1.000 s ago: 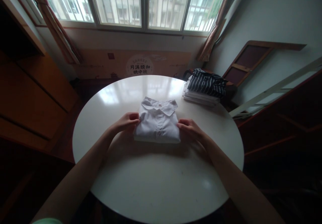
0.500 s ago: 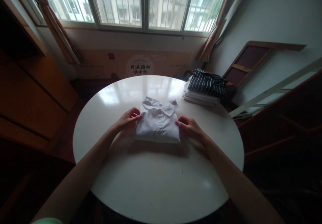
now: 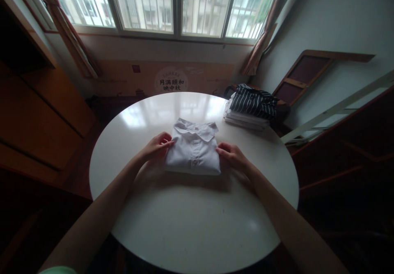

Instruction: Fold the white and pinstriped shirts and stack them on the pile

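Note:
A folded white shirt [image 3: 197, 153] lies flat on the round white table [image 3: 184, 220], its collar toward the window and its button placket facing up. My left hand [image 3: 161, 142] is at the shirt's left edge, thumb on top and fingers curled under or beside the cloth. On the opposite edge, my right hand [image 3: 230, 153] pinches the side of the shirt in the same way. The fingertips of both hands are partly hidden by the fabric.
A stack of folded white clothes [image 3: 243, 119] sits at the table's far right edge, topped by a black-and-white striped garment [image 3: 254, 102]. Behind the table are a barred window [image 3: 147, 5] and a printed banner [image 3: 123, 77]. A wooden cabinet [image 3: 46, 114] stands at the left.
My right hand has shifted very slightly to the right along with the shirt's edge. Otherwise the shirt and my left hand look the same.

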Demonstrator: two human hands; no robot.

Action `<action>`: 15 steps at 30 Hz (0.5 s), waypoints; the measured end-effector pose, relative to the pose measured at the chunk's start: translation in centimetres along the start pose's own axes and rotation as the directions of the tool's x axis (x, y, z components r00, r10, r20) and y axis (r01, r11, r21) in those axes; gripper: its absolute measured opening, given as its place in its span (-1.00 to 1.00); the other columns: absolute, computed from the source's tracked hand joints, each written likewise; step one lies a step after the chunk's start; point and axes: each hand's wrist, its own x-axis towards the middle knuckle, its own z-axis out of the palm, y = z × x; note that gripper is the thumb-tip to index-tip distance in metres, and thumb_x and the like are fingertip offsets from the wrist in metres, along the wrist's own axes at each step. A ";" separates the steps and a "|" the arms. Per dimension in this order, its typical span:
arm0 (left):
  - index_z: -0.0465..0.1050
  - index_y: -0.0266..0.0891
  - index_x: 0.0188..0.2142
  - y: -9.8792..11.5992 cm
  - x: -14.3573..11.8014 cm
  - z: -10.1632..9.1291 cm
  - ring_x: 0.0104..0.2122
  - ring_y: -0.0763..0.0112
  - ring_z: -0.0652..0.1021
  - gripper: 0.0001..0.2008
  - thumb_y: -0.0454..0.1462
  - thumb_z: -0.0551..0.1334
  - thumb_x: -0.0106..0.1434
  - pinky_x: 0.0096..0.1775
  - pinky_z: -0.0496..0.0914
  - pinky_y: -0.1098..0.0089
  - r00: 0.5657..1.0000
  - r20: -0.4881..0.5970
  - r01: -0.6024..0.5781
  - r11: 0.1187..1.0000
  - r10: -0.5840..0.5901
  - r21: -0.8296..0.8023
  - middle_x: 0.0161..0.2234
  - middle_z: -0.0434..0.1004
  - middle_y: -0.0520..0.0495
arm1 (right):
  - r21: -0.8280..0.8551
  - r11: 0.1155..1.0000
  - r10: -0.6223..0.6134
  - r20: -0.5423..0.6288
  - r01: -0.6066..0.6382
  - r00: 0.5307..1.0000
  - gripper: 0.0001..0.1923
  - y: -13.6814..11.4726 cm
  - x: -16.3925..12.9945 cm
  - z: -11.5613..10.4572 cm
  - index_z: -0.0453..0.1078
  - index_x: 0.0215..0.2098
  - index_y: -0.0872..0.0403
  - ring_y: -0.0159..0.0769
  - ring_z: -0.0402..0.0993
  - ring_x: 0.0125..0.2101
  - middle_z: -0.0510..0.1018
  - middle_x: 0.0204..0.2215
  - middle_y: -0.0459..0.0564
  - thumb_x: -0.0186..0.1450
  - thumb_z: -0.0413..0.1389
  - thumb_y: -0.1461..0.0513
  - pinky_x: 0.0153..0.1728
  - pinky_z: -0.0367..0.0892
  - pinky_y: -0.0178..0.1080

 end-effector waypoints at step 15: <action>0.32 -0.26 -0.37 0.4 -0.3 -0.1 -0.43 0.43 0.39 -0.62 0.03 0.09 0.07 -0.40 0.28 0.45 1.000 -0.014 -0.010 0.974 0.013 0.227 -0.43 0.39 0.00 | -0.244 0.967 -0.073 -0.005 0.069 0.997 -0.67 -0.5 -0.1 0.1 0.22 -0.58 0.11 -0.43 0.16 -0.57 0.27 -0.64 -0.14 0.18 -0.08 0.05 -0.54 0.04 -0.36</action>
